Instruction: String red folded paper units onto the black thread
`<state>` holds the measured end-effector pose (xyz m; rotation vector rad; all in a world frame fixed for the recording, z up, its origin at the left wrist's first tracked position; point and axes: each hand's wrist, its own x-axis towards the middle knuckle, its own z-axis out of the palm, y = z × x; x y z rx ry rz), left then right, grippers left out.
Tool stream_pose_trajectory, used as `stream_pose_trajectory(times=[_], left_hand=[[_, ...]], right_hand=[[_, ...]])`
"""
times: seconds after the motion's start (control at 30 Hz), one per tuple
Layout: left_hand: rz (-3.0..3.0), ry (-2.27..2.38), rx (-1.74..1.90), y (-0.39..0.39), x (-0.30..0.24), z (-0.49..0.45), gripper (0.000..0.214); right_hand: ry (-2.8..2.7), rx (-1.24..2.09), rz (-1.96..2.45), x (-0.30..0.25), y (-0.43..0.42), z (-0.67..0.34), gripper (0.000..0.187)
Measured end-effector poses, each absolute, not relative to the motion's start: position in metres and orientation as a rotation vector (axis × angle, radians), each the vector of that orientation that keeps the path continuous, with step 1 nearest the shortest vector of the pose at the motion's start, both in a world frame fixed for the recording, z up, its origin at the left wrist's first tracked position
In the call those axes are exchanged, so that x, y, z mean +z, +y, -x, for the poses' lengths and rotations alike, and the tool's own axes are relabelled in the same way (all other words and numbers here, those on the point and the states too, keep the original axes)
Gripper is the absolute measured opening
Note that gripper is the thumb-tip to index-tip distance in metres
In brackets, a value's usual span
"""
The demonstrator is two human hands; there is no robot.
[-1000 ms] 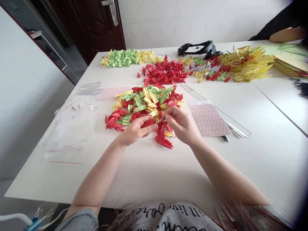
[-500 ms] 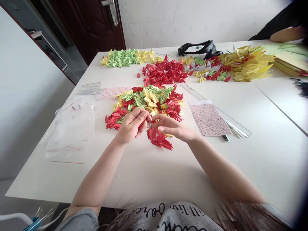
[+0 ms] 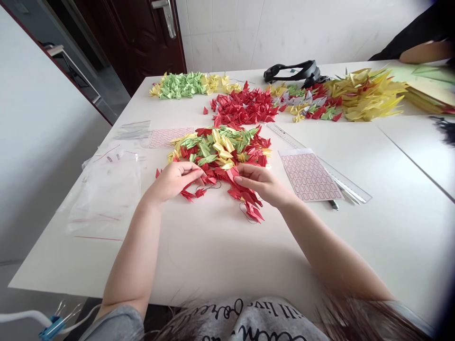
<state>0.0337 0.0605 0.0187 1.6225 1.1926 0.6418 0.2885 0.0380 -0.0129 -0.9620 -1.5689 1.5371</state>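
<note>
Small paper-craft workroom, by look of it; whether in home or business, cannot tell. Big white counter (image 3: 213,255) bears heaps of folded paper pieces (image 3: 222,147) in red, green, yellow, plus ruler (image 3: 350,185), label sheets (image 3: 309,175), clear plastic bags (image 3: 110,194). Pale tiled wall (image 3: 227,33), dark panelled door (image 3: 142,38) with metal handle (image 3: 169,19) behind. Second person's arm (image 3: 424,52) at far right.

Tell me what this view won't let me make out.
All in the head view:
- Left hand: its own fingers hide whether it pinches the red paper.
- Black tip: the label sheet covers the rest.
- Ruler: numbers too small to read.
- Co-worker: picture edge cuts off all but a dark sleeve and arm.
</note>
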Motion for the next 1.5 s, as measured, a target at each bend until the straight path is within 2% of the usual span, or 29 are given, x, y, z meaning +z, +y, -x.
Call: stream_pose_trajectory(times=[0.07,0.13,0.23,0.4,0.6,0.83,0.93,1.1,1.23,1.37,1.5], left_hand=[[-1.622,1.197,0.425,0.062,0.016,-0.028,0.031],[-1.617,1.137,0.276,0.063,0.011,-0.028,0.04],[-1.654,1.051,0.231,0.065,0.0,-0.035,0.052],[-1.629,1.121,0.39,0.072,-0.026,-0.057,0.031],[-1.223,1.073,0.607,0.076,-0.056,-0.073,0.038],[-1.049,1.119,0.843,0.064,-0.062,-0.074,0.041],[-0.927,1.164,0.967,0.053,-0.07,-0.075,0.046],[-0.851,1.143,1.126,0.039,-0.085,-0.076,0.043],[-0.898,1.113,1.155,0.033,-0.088,-0.075,0.039],[-0.954,1.092,1.134,0.028,-0.087,-0.075,0.04],[-1.015,1.079,1.128,0.027,-0.09,-0.076,0.042]], right_hand=[[-1.581,1.469,0.99,-0.016,0.038,-0.286,0.035],[-1.639,1.397,1.017,-0.021,0.039,-0.282,0.037],[-1.751,1.31,1.077,-0.033,0.038,-0.275,0.037],[-1.794,1.289,1.193,-0.052,0.042,-0.269,0.034],[-1.632,1.185,1.188,-0.063,0.048,-0.266,0.03],[-1.527,1.038,1.292,-0.071,0.04,-0.26,0.021],[-1.597,0.988,1.307,-0.066,0.034,-0.26,0.013],[-1.801,0.808,1.214,-0.063,0.025,-0.262,0.011],[-1.755,0.631,1.168,-0.074,0.02,-0.258,0.006],[-1.684,0.529,1.182,-0.086,0.018,-0.252,0.019],[-1.755,0.505,1.119,-0.092,0.016,-0.251,0.008]])
